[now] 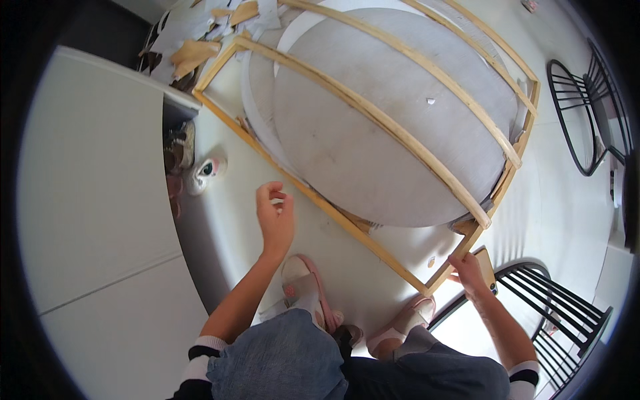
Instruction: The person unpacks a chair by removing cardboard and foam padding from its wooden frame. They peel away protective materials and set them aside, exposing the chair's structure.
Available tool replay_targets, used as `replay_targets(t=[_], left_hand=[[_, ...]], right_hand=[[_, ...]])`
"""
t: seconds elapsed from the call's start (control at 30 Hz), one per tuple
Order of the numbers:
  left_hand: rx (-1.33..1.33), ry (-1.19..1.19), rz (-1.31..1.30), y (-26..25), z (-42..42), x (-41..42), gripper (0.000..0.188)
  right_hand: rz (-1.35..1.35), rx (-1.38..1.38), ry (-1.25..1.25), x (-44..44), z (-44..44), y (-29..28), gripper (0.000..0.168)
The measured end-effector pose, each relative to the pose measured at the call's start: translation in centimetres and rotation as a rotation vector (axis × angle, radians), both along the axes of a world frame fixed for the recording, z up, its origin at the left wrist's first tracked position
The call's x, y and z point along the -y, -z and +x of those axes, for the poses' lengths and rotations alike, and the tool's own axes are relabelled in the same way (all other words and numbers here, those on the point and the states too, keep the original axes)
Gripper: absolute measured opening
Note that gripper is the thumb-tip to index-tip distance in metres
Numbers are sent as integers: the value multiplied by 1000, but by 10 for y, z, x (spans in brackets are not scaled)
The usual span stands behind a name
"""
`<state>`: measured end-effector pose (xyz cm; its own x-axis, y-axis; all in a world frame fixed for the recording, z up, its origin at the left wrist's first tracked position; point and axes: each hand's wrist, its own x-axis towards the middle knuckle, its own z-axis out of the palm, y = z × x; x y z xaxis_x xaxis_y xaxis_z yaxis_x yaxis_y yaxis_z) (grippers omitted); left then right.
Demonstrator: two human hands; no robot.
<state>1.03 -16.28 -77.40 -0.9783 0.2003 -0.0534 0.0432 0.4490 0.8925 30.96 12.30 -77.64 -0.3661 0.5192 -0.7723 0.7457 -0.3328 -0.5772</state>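
A wooden crate frame [360, 239] of rough slats lies before me around a large round grey tabletop or disc [395, 130]. My right hand [467, 272] grips the frame's short side close to its near corner. Apart from the frame, my left hand [275, 220] hovers over the floor left of the long near rail, fingers loosely curled and nothing in them. Several crossing slats [400, 130] span the disc. White padding [257, 100] shows along the disc's left rim, and torn brown cardboard [360, 222] sits under its near edge.
A mobile phone [483, 262] is right behind my right hand, by a black spindle-back chair [550, 300]. Another black chair [575, 110] stands far right. A white cabinet [100, 180] is at left, with shoes [202, 175] beside it. Torn cardboard and wrapping [195, 55] are heaped at the back left.
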Motion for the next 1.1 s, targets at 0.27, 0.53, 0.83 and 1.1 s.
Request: replay_targets(t=[0.27,0.53,0.83,1.1], left_hand=[[-105,107,-54,5,-87,-26,41],[68,172,-238,7,-122,-39,35],[-124,282,-375,27,-119,-24,29],[-81,283,-36,18,-91,3,56]], right_hand=[[276,-149,-125,-8,-31,-56,12],[-171,-297,387,32,-80,-6,27],[-115,-375,762,53,-119,9,34],[-156,-505,792,60,-123,17,37]])
